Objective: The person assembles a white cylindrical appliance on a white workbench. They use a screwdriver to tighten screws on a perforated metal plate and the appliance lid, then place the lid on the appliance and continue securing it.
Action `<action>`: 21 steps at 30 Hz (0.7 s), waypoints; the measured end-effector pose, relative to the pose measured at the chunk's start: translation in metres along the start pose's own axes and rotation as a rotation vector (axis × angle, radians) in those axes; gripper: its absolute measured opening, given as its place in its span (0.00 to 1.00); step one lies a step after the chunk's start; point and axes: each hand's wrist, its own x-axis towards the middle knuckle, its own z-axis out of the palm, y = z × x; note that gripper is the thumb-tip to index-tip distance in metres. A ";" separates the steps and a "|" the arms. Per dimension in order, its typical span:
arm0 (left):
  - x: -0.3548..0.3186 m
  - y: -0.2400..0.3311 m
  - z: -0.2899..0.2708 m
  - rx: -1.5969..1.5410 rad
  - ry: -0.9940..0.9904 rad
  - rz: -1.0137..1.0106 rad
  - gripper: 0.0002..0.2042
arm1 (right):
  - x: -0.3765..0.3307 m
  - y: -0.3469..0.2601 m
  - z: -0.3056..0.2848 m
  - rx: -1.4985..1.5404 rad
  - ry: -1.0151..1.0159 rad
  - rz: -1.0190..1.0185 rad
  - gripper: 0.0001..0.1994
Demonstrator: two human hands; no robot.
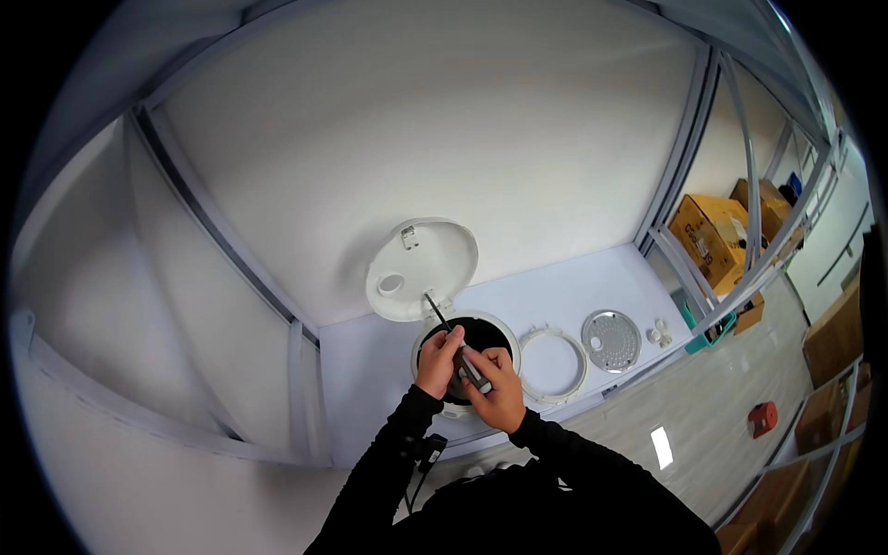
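A screwdriver (476, 377) with a dark handle and a thin black shaft is held in both hands. Its tip points up and away, over the lower part of the raised white lid (439, 254). My left hand (437, 364) closes around the front of the screwdriver, and my right hand (500, 396) grips the handle's rear end. Both hands are above what looks like a rice cooker (510, 339), white outside with a dark interior they partly cover. Whether the tip touches the lid, I cannot tell.
Right of the cooker, a white ring (581, 379), a perforated metal disc (611, 341) and small white parts (659, 333) lie on the white table (518, 291). Frame posts flank it. Cardboard boxes (708, 240) and a red stool (763, 419) are farther right.
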 end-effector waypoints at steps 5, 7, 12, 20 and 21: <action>-0.005 0.005 0.006 0.010 0.072 0.038 0.16 | 0.007 -0.014 -0.007 0.131 -0.064 0.218 0.31; -0.008 0.004 0.010 -0.057 0.063 0.024 0.16 | 0.007 -0.006 -0.008 0.144 -0.140 0.244 0.29; -0.009 0.009 0.019 -0.071 0.080 0.057 0.16 | 0.007 0.013 -0.008 0.222 -0.067 0.135 0.28; -0.004 -0.001 0.008 -0.040 0.097 0.035 0.16 | 0.013 0.012 -0.010 0.164 -0.140 0.076 0.28; -0.003 -0.001 0.010 -0.071 0.084 0.048 0.16 | 0.013 0.016 -0.011 0.207 -0.166 0.128 0.28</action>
